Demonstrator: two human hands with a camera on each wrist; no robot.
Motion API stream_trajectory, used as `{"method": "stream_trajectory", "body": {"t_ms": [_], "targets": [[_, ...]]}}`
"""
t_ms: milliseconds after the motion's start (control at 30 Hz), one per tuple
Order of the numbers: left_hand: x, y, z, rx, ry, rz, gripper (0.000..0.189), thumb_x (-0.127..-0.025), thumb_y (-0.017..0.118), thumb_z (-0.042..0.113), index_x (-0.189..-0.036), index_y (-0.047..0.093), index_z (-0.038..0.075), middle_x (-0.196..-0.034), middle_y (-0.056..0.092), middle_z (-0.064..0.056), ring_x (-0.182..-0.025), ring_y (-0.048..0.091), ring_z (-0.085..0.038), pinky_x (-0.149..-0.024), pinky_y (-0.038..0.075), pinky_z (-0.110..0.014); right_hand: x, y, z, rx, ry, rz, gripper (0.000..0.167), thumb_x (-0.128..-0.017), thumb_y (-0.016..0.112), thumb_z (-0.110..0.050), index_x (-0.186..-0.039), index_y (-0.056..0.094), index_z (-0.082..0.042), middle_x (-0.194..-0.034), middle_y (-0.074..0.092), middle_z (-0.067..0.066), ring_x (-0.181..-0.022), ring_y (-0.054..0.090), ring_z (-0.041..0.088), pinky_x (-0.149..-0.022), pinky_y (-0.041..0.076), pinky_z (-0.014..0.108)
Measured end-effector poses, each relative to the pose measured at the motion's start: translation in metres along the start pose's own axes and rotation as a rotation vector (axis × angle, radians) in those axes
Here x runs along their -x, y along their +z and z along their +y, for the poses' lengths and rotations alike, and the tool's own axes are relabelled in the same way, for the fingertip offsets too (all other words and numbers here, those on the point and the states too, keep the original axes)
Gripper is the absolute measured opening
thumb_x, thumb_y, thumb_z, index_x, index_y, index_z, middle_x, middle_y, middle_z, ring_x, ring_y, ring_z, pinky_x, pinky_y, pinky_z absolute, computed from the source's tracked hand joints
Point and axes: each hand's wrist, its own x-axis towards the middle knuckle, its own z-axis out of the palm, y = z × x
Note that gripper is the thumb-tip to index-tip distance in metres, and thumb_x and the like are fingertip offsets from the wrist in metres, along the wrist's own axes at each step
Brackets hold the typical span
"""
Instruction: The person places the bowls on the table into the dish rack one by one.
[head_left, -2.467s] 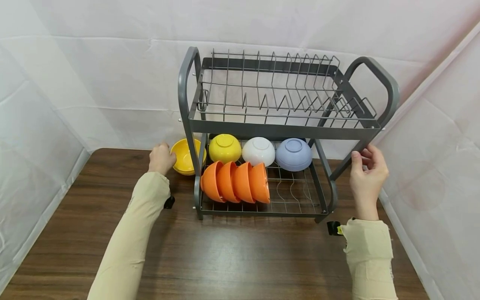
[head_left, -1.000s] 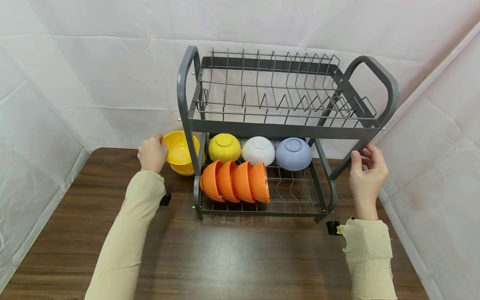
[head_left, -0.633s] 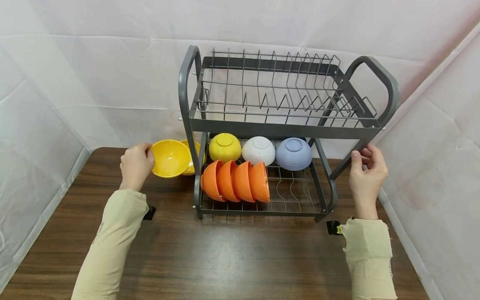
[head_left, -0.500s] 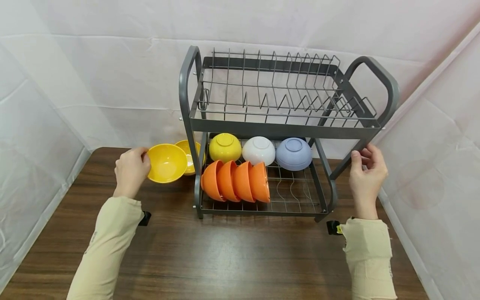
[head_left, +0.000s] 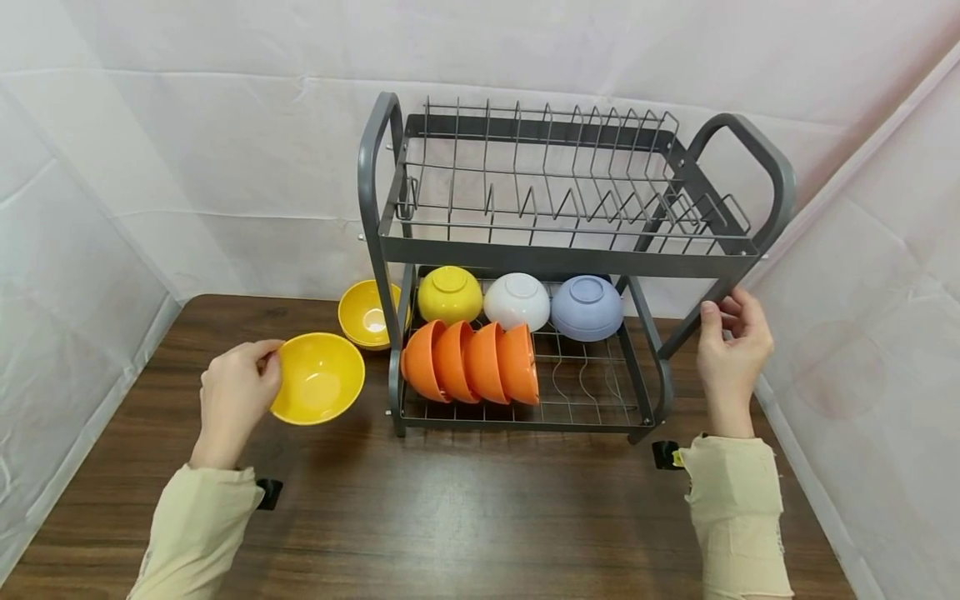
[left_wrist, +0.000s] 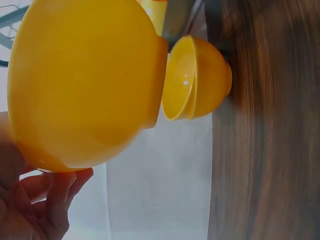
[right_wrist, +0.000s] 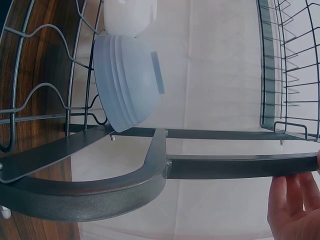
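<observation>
My left hand [head_left: 238, 398] pinches the rim of a yellow bowl [head_left: 318, 379], held up over the table left of the dish rack [head_left: 570, 265]. In the left wrist view this bowl [left_wrist: 85, 85] shows its outer side and foot. Behind it, more yellow bowls [left_wrist: 210, 75] stand nested on the table, beside the rack's left leg. My right hand [head_left: 733, 358] holds the rack's right front post [right_wrist: 240, 166], fingers behind it. On the lower tier, upside-down yellow [head_left: 450, 296], white [head_left: 517, 302] and lavender [head_left: 587, 308] bowls sit behind a row of orange bowls [head_left: 483, 364] on their sides.
The upper tier carries wire plate slots [head_left: 540, 179]. Wire loops [head_left: 585, 383] show on the lower tier right of the orange bowls. Dark wooden table [head_left: 450, 517] lies in front. White sheeting [head_left: 225, 150] hangs behind and at both sides.
My left hand has lifted a yellow bowl off the nested ones and brought it left and toward me. My right hand has stayed at the rack post.
</observation>
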Motion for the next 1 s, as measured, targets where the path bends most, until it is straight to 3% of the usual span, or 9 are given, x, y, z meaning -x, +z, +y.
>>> {"method": "stream_trajectory", "body": {"t_ms": [133, 267, 467, 667, 900, 1000], "targets": [[0.019, -0.003, 0.001, 0.043, 0.007, 0.005, 0.018, -0.082, 0.056, 0.004, -0.091, 0.069, -0.005, -0.076, 0.065, -0.021, -0.056, 0.057, -0.028, -0.045, 0.043, -0.035, 0.0, 0.0, -0.001, 0.0, 0.0, -0.001, 0.027, -0.085, 0.059, -0.007, -0.111, 0.062, 0.001, -0.08, 0.052, -0.021, -0.066, 0.05, -0.004, -0.057, 0.04, 0.009], [0.036, -0.003, 0.006, 0.073, 0.016, -0.008, 0.015, -0.079, 0.059, 0.0, -0.088, 0.069, -0.005, -0.075, 0.066, -0.021, -0.058, 0.061, -0.029, -0.047, 0.047, -0.039, 0.0, 0.0, -0.002, -0.004, 0.002, 0.002, 0.026, -0.085, 0.059, -0.006, -0.11, 0.062, 0.001, -0.08, 0.052, -0.02, -0.065, 0.05, -0.003, -0.057, 0.039, 0.009], [0.056, 0.002, 0.016, 0.103, 0.011, -0.075, 0.014, -0.077, 0.061, -0.001, -0.088, 0.07, -0.004, -0.077, 0.067, -0.019, -0.058, 0.062, -0.026, -0.046, 0.049, -0.034, 0.001, -0.001, -0.002, -0.007, 0.006, 0.009, 0.026, -0.085, 0.059, -0.006, -0.11, 0.062, 0.001, -0.08, 0.052, -0.018, -0.065, 0.05, -0.003, -0.057, 0.04, 0.009], [0.07, 0.011, 0.029, 0.128, 0.006, -0.113, 0.013, -0.075, 0.063, -0.002, -0.085, 0.071, -0.002, -0.075, 0.067, -0.014, -0.057, 0.061, -0.021, -0.045, 0.045, -0.025, 0.002, -0.001, -0.004, -0.017, -0.003, 0.02, 0.026, -0.084, 0.059, -0.006, -0.109, 0.062, 0.001, -0.078, 0.054, -0.019, -0.064, 0.05, -0.004, -0.057, 0.04, 0.009], [0.083, 0.027, 0.046, 0.173, 0.056, -0.132, 0.012, -0.072, 0.066, -0.003, -0.081, 0.072, 0.002, -0.074, 0.068, -0.008, -0.056, 0.06, -0.014, -0.048, 0.047, -0.024, 0.003, 0.002, -0.005, -0.004, -0.005, 0.032, 0.024, -0.084, 0.06, -0.005, -0.107, 0.064, -0.003, -0.083, 0.063, 0.001, -0.064, 0.051, -0.004, -0.057, 0.041, 0.009], [0.088, 0.033, 0.052, 0.195, 0.066, -0.14, 0.012, -0.072, 0.066, -0.003, -0.08, 0.072, 0.004, -0.073, 0.068, -0.006, -0.056, 0.059, -0.012, -0.049, 0.047, -0.023, 0.004, 0.0, -0.007, 0.037, 0.002, 0.004, 0.025, -0.085, 0.058, -0.007, -0.11, 0.063, -0.004, -0.086, 0.062, 0.003, -0.067, 0.051, -0.004, -0.057, 0.04, 0.008]]}}
